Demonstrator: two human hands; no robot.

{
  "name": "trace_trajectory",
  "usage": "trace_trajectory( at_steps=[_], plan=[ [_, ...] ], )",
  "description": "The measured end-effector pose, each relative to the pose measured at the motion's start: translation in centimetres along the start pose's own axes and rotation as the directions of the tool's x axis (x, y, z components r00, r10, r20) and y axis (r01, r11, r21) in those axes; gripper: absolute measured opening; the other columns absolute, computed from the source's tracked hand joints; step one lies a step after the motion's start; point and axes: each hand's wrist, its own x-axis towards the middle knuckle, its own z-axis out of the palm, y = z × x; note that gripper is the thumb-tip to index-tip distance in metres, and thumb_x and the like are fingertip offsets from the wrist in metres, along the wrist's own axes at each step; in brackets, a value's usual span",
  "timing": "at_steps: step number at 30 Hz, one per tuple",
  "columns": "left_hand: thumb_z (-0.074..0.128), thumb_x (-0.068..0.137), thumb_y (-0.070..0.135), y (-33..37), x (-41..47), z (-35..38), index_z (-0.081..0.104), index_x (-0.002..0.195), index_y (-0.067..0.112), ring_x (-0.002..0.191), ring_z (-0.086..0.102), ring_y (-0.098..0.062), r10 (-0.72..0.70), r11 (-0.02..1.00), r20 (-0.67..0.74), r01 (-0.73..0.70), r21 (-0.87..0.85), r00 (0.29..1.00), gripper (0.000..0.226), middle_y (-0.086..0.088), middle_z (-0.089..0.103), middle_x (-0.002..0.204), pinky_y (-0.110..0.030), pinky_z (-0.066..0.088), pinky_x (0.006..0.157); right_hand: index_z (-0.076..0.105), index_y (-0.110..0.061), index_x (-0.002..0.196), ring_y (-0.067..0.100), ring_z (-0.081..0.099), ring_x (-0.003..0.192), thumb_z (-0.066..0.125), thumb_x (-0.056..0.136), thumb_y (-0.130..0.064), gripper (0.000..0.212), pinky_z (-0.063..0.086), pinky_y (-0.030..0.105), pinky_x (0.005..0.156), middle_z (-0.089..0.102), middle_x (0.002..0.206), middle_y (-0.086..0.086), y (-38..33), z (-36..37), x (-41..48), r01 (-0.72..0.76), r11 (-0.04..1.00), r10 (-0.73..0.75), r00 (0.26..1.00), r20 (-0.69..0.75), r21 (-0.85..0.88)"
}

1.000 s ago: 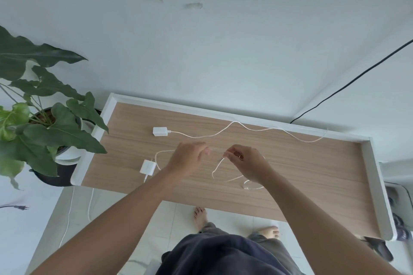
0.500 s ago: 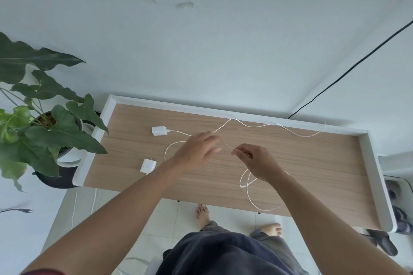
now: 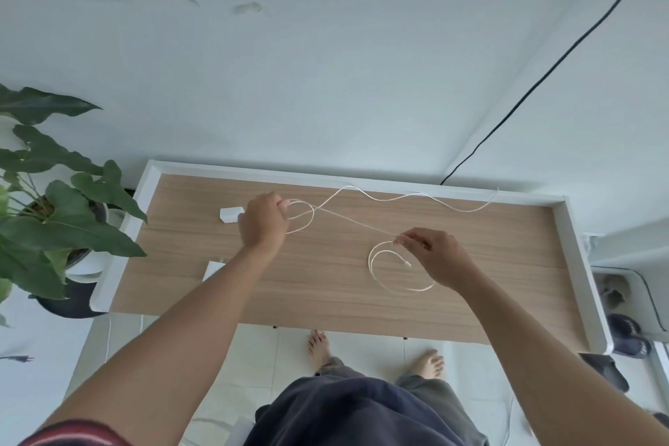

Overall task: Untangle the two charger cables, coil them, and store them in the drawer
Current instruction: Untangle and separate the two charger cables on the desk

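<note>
Two thin white charger cables lie on the wooden desk top (image 3: 325, 293). My left hand (image 3: 263, 223) pinches a loop of cable (image 3: 306, 217) beside a white plug block (image 3: 230, 214). A taut strand (image 3: 356, 224) runs from it to my right hand (image 3: 436, 257), which pinches the cable above a curl (image 3: 383, 272) ending in a connector tip. The other cable (image 3: 427, 196) snakes along the desk's back edge. A second white plug block (image 3: 213, 270) peeks out beside my left forearm. No drawer shows.
A raised white rim (image 3: 575, 246) borders the desk at back and sides. A potted plant (image 3: 54, 214) stands at the left end. A black wire (image 3: 543, 72) runs down the wall. Slippers (image 3: 626, 337) sit on the floor at right; bare feet (image 3: 318, 346) under the front edge.
My hands have drawn apart: the left moved back-left toward the far plug block, the right moved right and nearer. The strand between them is now taut, and the curl lies fully on the desk.
</note>
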Motion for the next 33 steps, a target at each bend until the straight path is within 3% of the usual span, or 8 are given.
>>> trace_trajectory(
  at_steps=[3,6,9,16,22,26,28,33],
  plan=[
    [0.067,0.106,0.035,2.5,-1.4,0.5,0.066,0.135,0.026,0.131,0.052,-0.038,0.260,0.961,0.093,-0.267,0.076,0.961,0.031,-0.007,0.055,0.140,-0.054,0.053,0.091,0.083,-0.032,0.097,0.000,0.056,0.065,0.069,0.107,-0.036,0.017,0.041,0.023,0.065,0.061,0.062,-0.026,1.4,-1.1,-0.4,0.006,1.000,-0.006,1.000,-0.007,0.025],
    [0.064,0.105,0.054,6.5,-3.7,2.0,0.046,0.161,0.035,0.151,0.045,-0.032,0.636,0.760,0.219,-0.650,-0.011,0.740,0.062,0.000,0.045,0.167,-0.058,0.042,0.116,0.083,-0.032,0.101,0.001,0.057,0.069,0.069,0.107,-0.040,0.017,0.044,0.024,0.070,0.064,0.069,-0.027,2.0,-1.7,-0.6,0.064,0.997,-0.064,0.998,0.016,0.040],
    [0.065,0.108,0.046,10.6,-6.6,3.7,0.070,0.133,0.026,0.114,0.070,-0.024,0.799,0.595,0.249,-0.778,-0.201,0.547,0.032,0.003,0.076,0.121,-0.054,0.054,0.104,0.083,-0.032,0.102,0.005,0.057,0.073,0.070,0.107,-0.041,0.017,0.045,0.025,0.073,0.068,0.077,-0.025,2.9,-2.4,-0.7,0.135,0.989,-0.137,0.990,0.039,0.068],
    [0.059,0.110,0.036,11.7,-7.7,4.4,0.076,0.090,0.021,0.079,0.073,-0.030,0.284,0.953,0.121,-0.266,-0.146,0.951,0.031,0.001,0.078,0.083,-0.041,0.057,0.069,0.084,-0.036,0.100,-0.004,0.058,0.067,0.068,0.107,-0.042,0.019,0.040,0.017,0.065,0.065,0.069,-0.032,9.9,-8.5,-1.6,0.102,0.994,-0.103,0.993,0.060,0.026],
    [0.062,0.107,0.040,10.7,-9.4,5.0,0.072,0.088,0.011,0.078,0.067,-0.039,-0.118,0.982,-0.013,0.115,-0.153,0.993,0.036,-0.009,0.070,0.076,-0.042,0.051,0.066,0.082,-0.043,0.095,0.004,0.067,0.086,0.070,0.103,-0.050,0.016,0.049,0.031,0.079,0.077,0.089,-0.029,18.1,-13.8,-2.1,0.051,0.999,-0.051,0.998,0.023,0.017],
    [0.063,0.105,0.039,14.8,-12.1,6.4,0.070,0.092,0.012,0.082,0.065,-0.035,0.021,0.963,0.004,-0.019,-0.268,1.000,0.030,-0.014,0.068,0.084,-0.042,0.049,0.072,0.081,-0.047,0.096,0.016,0.066,0.086,0.070,0.101,-0.057,0.016,0.052,0.035,0.081,0.080,0.095,-0.019,19.7,-15.8,-1.8,0.078,0.996,-0.079,0.997,0.015,0.039],
    [0.069,0.106,0.036,18.1,-13.8,6.8,0.063,0.143,0.023,0.125,0.060,-0.030,0.195,0.961,0.030,-0.184,-0.205,0.980,0.040,-0.011,0.069,0.134,-0.042,0.050,0.101,0.081,-0.046,0.096,0.007,0.063,0.083,0.070,0.101,-0.057,0.017,0.050,0.030,0.077,0.079,0.093,-0.020,19.5,-16.3,-1.9,0.107,0.994,-0.109,0.993,0.048,0.031],
    [0.060,0.108,0.053,27.6,-17.9,9.0,0.031,0.172,0.026,0.160,0.039,-0.022,0.622,0.782,0.103,-0.623,-0.032,0.776,0.075,0.001,0.041,0.174,-0.048,0.030,0.127,0.083,-0.039,0.103,-0.003,0.057,0.077,0.068,0.106,-0.047,0.018,0.041,0.012,0.071,0.074,0.093,-0.033,17.7,-17.0,-1.8,0.224,0.973,-0.230,0.958,0.173,0.053]
  ],
)
